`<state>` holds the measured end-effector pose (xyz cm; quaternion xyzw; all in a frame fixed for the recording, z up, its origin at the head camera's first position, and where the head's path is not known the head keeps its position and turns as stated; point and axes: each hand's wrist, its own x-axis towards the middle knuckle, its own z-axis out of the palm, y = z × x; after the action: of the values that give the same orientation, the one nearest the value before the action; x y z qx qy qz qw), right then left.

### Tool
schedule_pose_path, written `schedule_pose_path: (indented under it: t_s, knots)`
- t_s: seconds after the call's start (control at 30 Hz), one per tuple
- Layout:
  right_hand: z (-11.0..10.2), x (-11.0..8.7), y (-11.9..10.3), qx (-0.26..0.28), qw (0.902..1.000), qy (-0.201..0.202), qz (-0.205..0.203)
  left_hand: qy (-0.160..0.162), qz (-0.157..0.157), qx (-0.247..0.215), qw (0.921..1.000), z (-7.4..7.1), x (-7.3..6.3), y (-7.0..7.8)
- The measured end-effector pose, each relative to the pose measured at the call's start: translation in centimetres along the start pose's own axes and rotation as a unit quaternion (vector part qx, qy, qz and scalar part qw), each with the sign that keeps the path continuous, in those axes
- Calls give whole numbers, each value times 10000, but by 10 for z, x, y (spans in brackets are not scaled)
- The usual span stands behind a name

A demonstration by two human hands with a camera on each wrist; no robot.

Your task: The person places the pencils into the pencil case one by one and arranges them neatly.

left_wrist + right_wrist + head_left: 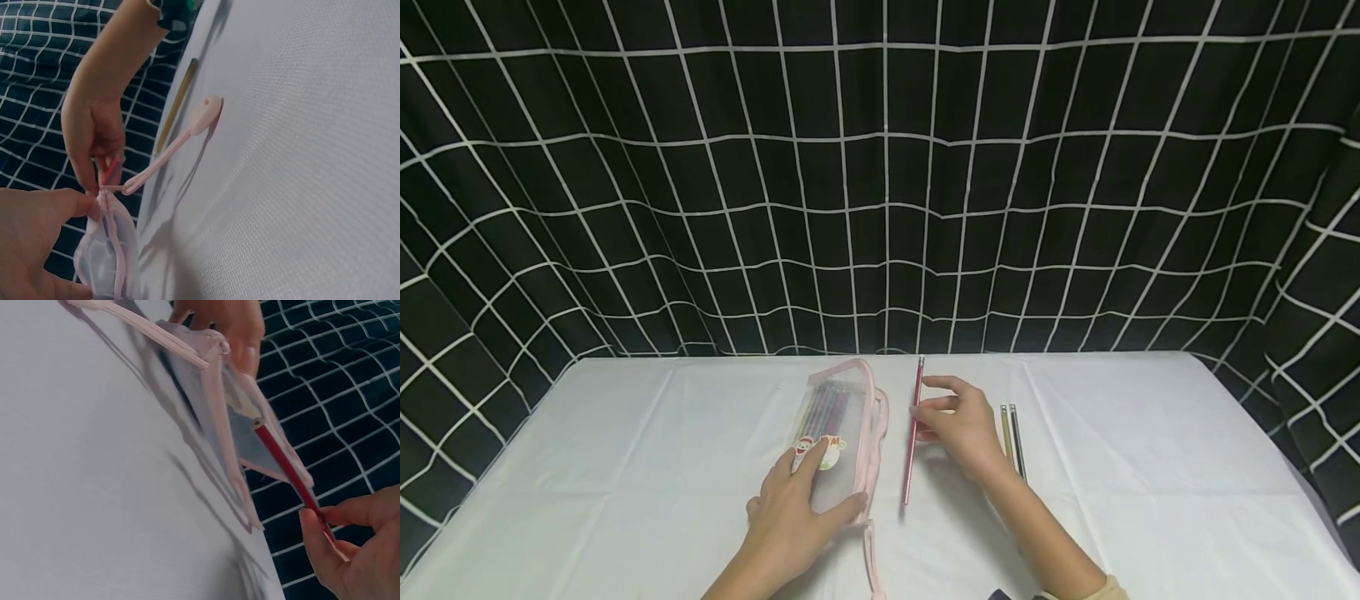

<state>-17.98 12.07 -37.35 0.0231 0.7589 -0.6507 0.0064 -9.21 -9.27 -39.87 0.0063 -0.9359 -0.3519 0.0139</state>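
Observation:
A clear pencil case with pink edging (842,490) lies tilted left of centre, its zipped side open toward the right. Several pencils (829,408) show through its clear wall. My left hand (790,521) grips its near end, thumb on the pink edge and fingers over the printed stickers. Between thumb and fingers of my right hand (964,427) is a red pencil (911,462), just right of the case opening. In the right wrist view, the flat, unsharpened end of this red pencil (275,447) overlaps the gaping opening.
A gold pencil (1006,433) and a dark pencil (1017,442) lie side by side on the white tablecloth (1120,475), beyond my right forearm. A pink strap (870,554) trails from the case's near end. Black cloth with a white grid (910,183) hangs behind.

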Motion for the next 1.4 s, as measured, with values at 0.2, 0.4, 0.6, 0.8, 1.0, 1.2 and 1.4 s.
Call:
schedule_pose_path:
  t_s: [0.2, 0.4, 0.6, 0.8, 1.0, 1.2, 1.4]
  knots:
    - [5, 1, 5, 377, 9991, 136, 146, 4, 41, -25, 10000, 0, 0, 1]
    - [13, -1, 7, 577, 9981, 69, 184, 4, 72, -22, 10000, -1, -1, 1]
    - [21, -4, 9, 782, 9967, 112, 172, -32, 99, -49, 9999, -2, 0, 0]
    - [26, -5, 12, 816, 9962, 193, 244, -72, 136, -59, 9999, -2, 0, -1]
    - [32, -7, 15, 862, 9957, 106, 314, -35, 153, -61, 9999, -2, -1, -1]
    - [42, -11, 22, 743, 9962, -235, 397, -21, 183, -34, 9998, 0, -3, 0]
    - [44, -13, 25, 349, 9981, -346, 374, -53, 218, -69, 9997, 2, -5, 0]
